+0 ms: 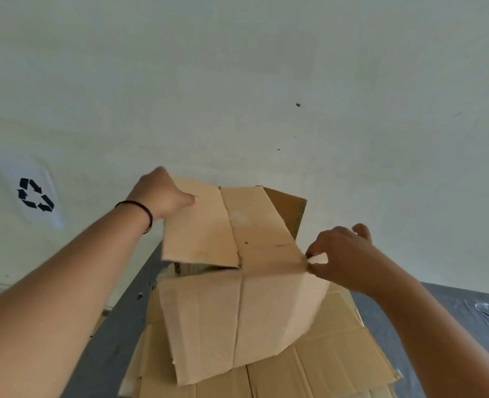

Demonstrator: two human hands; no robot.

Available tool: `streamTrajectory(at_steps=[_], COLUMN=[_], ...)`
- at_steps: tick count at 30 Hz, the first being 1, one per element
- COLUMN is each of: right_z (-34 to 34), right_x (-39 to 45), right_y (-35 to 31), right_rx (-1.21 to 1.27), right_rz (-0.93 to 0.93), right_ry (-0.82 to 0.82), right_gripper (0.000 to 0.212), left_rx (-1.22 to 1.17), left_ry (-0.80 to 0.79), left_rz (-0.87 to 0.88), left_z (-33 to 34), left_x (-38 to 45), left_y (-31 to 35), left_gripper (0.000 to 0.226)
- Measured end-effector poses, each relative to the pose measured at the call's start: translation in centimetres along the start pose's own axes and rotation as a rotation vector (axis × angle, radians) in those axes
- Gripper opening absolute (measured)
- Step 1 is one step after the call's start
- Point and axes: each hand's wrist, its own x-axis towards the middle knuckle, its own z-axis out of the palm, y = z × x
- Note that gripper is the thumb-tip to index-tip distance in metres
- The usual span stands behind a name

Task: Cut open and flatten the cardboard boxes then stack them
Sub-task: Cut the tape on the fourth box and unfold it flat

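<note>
Cardboard sheet (231,282), cut open and nearly flat, is held above stack of flattened boxes (332,357). Left hand (163,196) grips far edge, right hand (340,254) pinches right edge. Laying it on the stack remains, I judge.

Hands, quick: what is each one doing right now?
Left hand: grips the far left flap of the cardboard box.
Right hand: fingers pinch the box's right edge.
</note>
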Motion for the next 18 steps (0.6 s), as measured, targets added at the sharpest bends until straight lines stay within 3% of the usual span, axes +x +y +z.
streamTrajectory(at_steps=[2, 5, 7, 9, 11, 15, 18], right_z=[0.8, 0.9, 0.4, 0.2, 0.1, 1.0, 4.0], right_x=[-0.1, -0.3, -0.7, -1.0, -1.3, -2.5, -2.1], right_y=[-0.3, -1.1, -1.8, -2.3, -2.7, -3.2, -4.1], right_rx=[0.075, 0.261, 0.304, 0.345, 0.460, 1.243, 1.611], right_rz=[-0.036, -0.025, -0.039, -0.076, -0.118, 0.035, 0.278], right_ry=[0.062, 0.035, -0.020, -0.089, -0.200, -0.469, -0.394], right_gripper=[0.023, 0.027, 0.028, 0.034, 0.046, 0.026, 0.022], left_rx=[0.223, 0.151, 0.209, 0.239, 0.121, -0.170, -0.189], left_ry=[0.177, 0.102, 0.042, 0.005, -0.018, 0.095, 0.115], left_rz=[0.178, 0.550, 0.733, 0.737, 0.696, 0.740, 0.740], left_z=[0.4, 4.1, 7.5, 10.0, 11.0, 10.2, 9.5], left_x=[-2.3, -7.9, -11.4, -13.0, -12.6, -10.2, -9.6], left_y=[1.9, 3.9, 3.6, 2.6, 1.2, -1.6, -2.3], left_gripper=[0.064, 0.034, 0.045, 0.060, 0.054, 0.031, 0.032])
